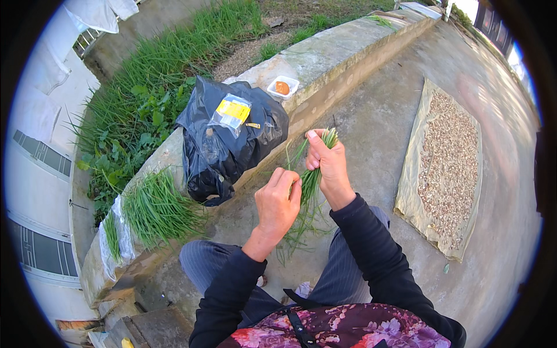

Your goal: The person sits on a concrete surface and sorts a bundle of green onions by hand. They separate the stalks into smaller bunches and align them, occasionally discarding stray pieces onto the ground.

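Note:
A bundle of thin green chive-like stalks (pixel 310 185) is gripped in my right hand (pixel 333 163). Its cut ends point up past the thumb, and the loose blades hang down between my knees. My left hand (pixel 276 202) is beside the bundle, thumb and forefinger pinched at a few thin blades; the exact contact is partly hidden by the fingers. To the left, a large pile of the same greens (pixel 161 209) lies on the low concrete wall, partly over a clear plastic sheet (pixel 126 232). A smaller bunch (pixel 112 239) rests on that sheet.
A black plastic bag (pixel 222 156) slumps over the wall, with a clear packet bearing a yellow label (pixel 233 111) on top. Beyond it sits a white tray (pixel 292 82) holding a brown round item (pixel 282 88). Small pieces dry on a pale cloth (pixel 409 182) at right.

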Available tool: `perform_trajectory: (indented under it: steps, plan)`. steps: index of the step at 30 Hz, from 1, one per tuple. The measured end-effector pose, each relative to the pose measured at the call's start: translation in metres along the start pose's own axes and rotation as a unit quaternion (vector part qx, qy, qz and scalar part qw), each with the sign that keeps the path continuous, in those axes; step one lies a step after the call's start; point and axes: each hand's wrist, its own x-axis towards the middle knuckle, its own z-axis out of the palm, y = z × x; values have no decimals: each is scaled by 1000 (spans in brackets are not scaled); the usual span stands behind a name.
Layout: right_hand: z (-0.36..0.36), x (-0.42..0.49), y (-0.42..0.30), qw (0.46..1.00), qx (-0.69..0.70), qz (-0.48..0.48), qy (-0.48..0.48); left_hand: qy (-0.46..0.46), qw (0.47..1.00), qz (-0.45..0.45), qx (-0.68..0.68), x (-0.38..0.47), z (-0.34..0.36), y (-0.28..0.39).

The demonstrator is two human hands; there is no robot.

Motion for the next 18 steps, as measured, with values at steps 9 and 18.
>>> perform_trajectory:
  steps: [9,18]
  plan:
    - [2,-2,8,999,-4,30,-29,12,999,-25,-40,5,2,-4]
    - [0,-1,9,999,9,34,-27,-99,891,-265,-354,8,-2,-18]
